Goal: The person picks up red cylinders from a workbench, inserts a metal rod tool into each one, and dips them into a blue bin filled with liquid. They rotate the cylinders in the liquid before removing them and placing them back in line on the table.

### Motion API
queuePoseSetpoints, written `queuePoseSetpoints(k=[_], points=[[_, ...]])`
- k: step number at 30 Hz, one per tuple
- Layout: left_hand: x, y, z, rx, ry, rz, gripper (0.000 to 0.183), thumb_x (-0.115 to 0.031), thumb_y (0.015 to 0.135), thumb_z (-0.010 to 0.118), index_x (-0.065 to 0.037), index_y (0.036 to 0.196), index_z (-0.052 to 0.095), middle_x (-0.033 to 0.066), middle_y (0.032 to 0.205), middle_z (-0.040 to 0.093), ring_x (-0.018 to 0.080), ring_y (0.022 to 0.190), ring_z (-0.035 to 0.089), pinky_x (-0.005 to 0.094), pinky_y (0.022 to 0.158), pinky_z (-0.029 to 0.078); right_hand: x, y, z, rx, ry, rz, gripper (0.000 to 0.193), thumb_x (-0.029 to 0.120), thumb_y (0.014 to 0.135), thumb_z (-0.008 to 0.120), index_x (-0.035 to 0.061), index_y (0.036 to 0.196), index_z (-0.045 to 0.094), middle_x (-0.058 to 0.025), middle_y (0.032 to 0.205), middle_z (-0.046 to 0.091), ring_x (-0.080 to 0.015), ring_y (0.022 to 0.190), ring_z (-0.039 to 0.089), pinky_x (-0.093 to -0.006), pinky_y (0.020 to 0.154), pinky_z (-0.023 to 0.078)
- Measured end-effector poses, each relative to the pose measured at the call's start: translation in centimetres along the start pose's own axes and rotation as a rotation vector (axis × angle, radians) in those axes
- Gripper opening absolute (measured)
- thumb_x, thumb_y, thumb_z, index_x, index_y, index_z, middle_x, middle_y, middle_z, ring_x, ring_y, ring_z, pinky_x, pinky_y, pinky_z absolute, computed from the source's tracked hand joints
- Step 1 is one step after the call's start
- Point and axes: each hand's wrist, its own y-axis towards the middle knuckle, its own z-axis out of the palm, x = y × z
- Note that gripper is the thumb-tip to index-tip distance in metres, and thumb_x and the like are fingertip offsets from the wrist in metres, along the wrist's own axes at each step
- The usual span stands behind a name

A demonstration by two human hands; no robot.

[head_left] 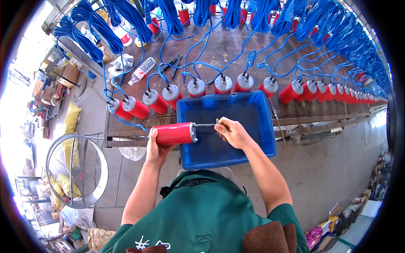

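Clasping the red cylinder partly over the blue tub, our left fingers probably steady it for our right fingers, pinching the metal rod.

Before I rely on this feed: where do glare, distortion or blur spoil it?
Head view: the left edge is washed out to white; the black fisheye rim cuts off the corners; the blue cords curve round with that rim and merge toward the right; near the middle, the left hand, red cylinder, metal rod and right hand look reasonably sharp, without glare hiding them.
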Motion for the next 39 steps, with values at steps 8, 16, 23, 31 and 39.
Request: queuePoseSetpoints(k=[8, 16, 23, 31, 39], points=[[-0.2, 0.0, 0.1, 0.006, 0.022, 0.018, 0.086, -0.070, 0.092, 0.070, -0.002, 0.141, 0.053, 0.0205, 0.132, 0.069, 0.0338, 0.118, 0.073, 0.0485, 0.094, 0.067, -0.9, 0.3, -0.5, 0.116, 0.296, 0.125, 0.040, 0.037, 0.118, 0.040, 0.0116, 0.089, 0.049, 0.0002, 0.067, 0.048, -0.0115, 0.055, 0.051, -0.0279, 0.052, 0.047], [-0.3, 0.1, 0.1, 0.012, 0.034, 0.008, 0.086, -0.070, 0.092, 0.070, 0.000, 0.140, 0.053, 0.0210, 0.130, 0.070, 0.0343, 0.117, 0.074, 0.0489, 0.093, 0.068, -1.1, 0.0, -0.5, 0.082, 0.403, 0.302, 0.067, 0.062, 0.114, 0.042, 0.0111, 0.070, 0.046, -0.0020, 0.057, 0.045, -0.0143, 0.047, 0.047, -0.0292, 0.045, 0.041], [-0.1, 0.2, -0.2, 0.008, 0.030, 0.016, 0.084, -0.069, 0.094, 0.069, -0.001, 0.139, 0.054, 0.0207, 0.130, 0.070, 0.0339, 0.115, 0.074, 0.0484, 0.092, 0.068, -0.8, -0.8, 0.8, -0.032, 0.100, 0.124, 0.041, 0.044, 0.117, 0.038, 0.0117, 0.096, 0.050, -0.0020, 0.070, 0.052, -0.0124, 0.056, 0.053, -0.0286, 0.054, 0.049], [-0.6, -0.2, 0.7, 0.013, 0.058, 0.037, 0.082, -0.069, 0.095, 0.069, -0.001, 0.139, 0.054, 0.0207, 0.128, 0.071, 0.0336, 0.113, 0.076, 0.0473, 0.092, 0.069, -1.0, -0.4, 0.1, 0.021, 0.456, 0.219, 0.051, 0.046, 0.117, 0.041, 0.0114, 0.080, 0.046, -0.0041, 0.064, 0.052, -0.0162, 0.052, 0.054, -0.0296, 0.049, 0.046], [-0.5, 0.1, 0.6, 0.006, 0.060, 0.016, 0.085, -0.070, 0.095, 0.068, 0.000, 0.140, 0.051, 0.0216, 0.128, 0.069, 0.0329, 0.115, 0.075, 0.0453, 0.090, 0.070, -2.1, -0.2, 0.5, -0.121, 0.001, 0.095, 0.063, 0.050, 0.118, 0.037, 0.0126, 0.067, 0.041, -0.0024, 0.057, 0.047, -0.0157, 0.052, 0.054, -0.0299, 0.052, 0.048]])
